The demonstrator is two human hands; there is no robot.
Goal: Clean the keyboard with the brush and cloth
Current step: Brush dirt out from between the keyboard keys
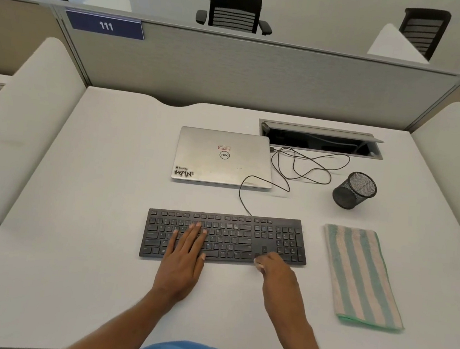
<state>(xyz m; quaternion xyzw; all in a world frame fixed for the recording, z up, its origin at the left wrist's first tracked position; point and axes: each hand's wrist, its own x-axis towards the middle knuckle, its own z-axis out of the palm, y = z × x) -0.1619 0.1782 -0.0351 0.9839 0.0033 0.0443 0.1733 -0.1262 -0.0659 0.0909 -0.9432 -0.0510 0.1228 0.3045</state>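
Keyboard (245, 233), cloth (360, 275), laptop (222, 159) on white cubicle desk (89, 215)

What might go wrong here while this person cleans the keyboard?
1. The cable from the keyboard seems plugged into the closed laptop; lifting or sliding the keyboard may tug it.
2. The cable's loose loops lie close to the mesh pen cup, which could snag and tip.
3. The left hand lies flat on the keys, so keys may get pressed.
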